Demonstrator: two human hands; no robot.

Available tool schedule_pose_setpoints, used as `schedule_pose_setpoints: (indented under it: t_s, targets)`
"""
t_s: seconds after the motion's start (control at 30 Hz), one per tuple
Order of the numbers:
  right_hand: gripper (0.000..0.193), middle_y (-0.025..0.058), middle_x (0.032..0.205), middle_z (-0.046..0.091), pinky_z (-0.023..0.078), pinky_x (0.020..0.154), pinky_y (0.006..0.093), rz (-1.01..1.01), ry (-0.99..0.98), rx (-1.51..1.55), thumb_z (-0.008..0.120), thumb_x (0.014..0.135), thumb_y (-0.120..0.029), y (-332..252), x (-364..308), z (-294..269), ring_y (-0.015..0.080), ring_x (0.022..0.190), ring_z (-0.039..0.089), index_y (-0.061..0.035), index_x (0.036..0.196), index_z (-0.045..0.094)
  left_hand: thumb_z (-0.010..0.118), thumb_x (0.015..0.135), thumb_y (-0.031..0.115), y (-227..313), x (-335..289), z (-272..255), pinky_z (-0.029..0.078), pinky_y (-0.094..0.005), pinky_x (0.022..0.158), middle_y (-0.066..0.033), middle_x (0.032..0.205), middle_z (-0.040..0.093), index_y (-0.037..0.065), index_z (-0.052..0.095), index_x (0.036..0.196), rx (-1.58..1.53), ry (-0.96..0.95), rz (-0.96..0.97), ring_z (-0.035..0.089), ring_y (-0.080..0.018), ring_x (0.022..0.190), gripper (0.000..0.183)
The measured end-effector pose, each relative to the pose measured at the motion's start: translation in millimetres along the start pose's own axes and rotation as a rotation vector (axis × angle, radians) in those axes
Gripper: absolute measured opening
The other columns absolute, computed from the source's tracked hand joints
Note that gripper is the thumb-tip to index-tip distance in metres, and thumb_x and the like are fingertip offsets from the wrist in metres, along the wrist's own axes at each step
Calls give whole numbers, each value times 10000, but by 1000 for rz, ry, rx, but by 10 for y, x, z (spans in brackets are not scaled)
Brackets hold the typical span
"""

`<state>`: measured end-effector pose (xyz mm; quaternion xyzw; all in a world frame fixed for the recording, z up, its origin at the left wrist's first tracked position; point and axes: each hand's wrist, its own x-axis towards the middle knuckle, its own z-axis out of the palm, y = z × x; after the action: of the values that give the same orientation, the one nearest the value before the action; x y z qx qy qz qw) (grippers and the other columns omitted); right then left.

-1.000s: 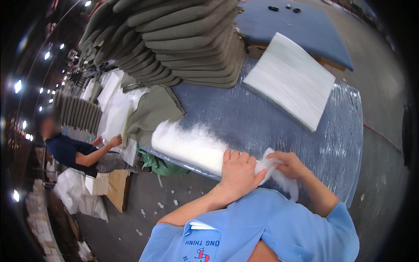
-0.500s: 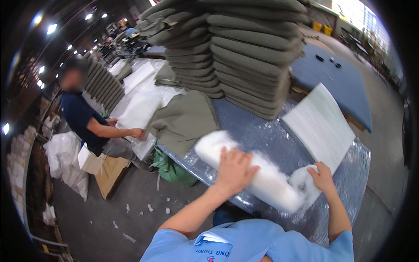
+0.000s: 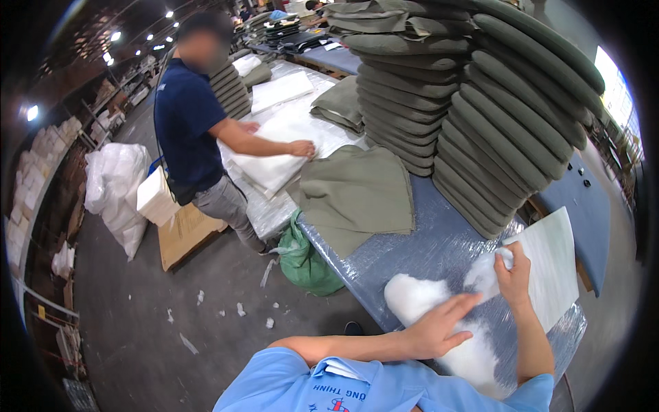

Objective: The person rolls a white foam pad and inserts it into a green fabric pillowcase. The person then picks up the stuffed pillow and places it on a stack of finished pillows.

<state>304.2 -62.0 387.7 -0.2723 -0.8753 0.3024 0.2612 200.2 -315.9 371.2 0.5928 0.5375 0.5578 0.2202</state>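
A thick, fluffy white roll of fibre padding (image 3: pixel 473 356) lies at the lower right of the frame, near the close edge of the worktop (image 3: pixel 377 271), which is covered in shiny blue-grey plastic. The person's left hand (image 3: pixel 439 331) lies across its middle, its grip spread, fingers extended and thumb apart; how firmly it presses, I cannot tell. Above and to the right, the right hand (image 3: pixel 515 275) has its grip closed, pinching a thin, wispy white tuft of fibre (image 3: pixel 483 278). Whether tuft and roll are joined is unclear. Just beyond, at the right of the frame, lies a flat, white rectangular sheet of wadding (image 3: pixel 555 268).

The step in hand looks like working loose fibre by hand, one hand on the roll and the other on the tuft. The next move seems to call for a light pinch on the tuft and a steady left palm, since the fibre probably tears easily.
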Motion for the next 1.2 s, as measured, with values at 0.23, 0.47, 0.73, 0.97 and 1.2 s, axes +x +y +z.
schedule_pose_setpoints:
  t_s: [0.23, 0.47, 0.73, 0.97, 1.2]
  targets:
    - [215, 172, 1087, 669, 520, 884, 386, -576, 172, 289, 679, 961, -54, -1016, 363, 544, 297, 989, 655, -5, 1167, 644, 612, 1091, 398, 55, 460, -665, 450, -437, 1151, -107, 1456, 537, 153, 325, 1660, -987, 448, -596, 553, -234, 1339, 682]
    - [702, 265, 1415, 525, 426, 1104, 504, -561, -474, 352, 744, 944, -498, -1419, 421, 600, 442, 1356, 508, -8, 1409, 551, 565, 1118, 367, -307, 374, -1055, 563, -376, 1002, -79, 1310, 681, 92, 578, 1435, -1289, 540, -333, 683, -216, 1196, 420]
    - [1215, 375, 1641, 208, 280, 1187, 707, -500, -727, -341, 908, 710, -625, -1396, -279, 147, 587, 1524, 261, -74, 1638, 350, 544, 967, -58, -717, -462, -1296, 613, -361, 853, -116, 1132, 729, 20, 698, 1162, -993, 1098, -472, 736, -224, 1022, 262]
    - [1059, 379, 1627, 255, 452, 1117, 597, -321, -768, -311, 856, 751, -311, -1151, -510, 536, 579, 1410, 442, -101, 1649, 335, 513, 965, -74, -1229, -997, -1280, 629, -413, 802, -142, 1021, 737, 9, 712, 1006, -802, 1179, -564, 745, -274, 925, 219]
    - [985, 402, 1541, 390, 509, 1079, 537, -141, -616, -446, 743, 744, -212, -1028, -306, 477, 570, 1323, 536, -88, 1638, 348, 450, 1073, 131, -2109, -2222, -1978, 660, -455, 837, -158, 1075, 765, 19, 700, 1141, -998, 1535, -660, 772, -300, 942, 283]
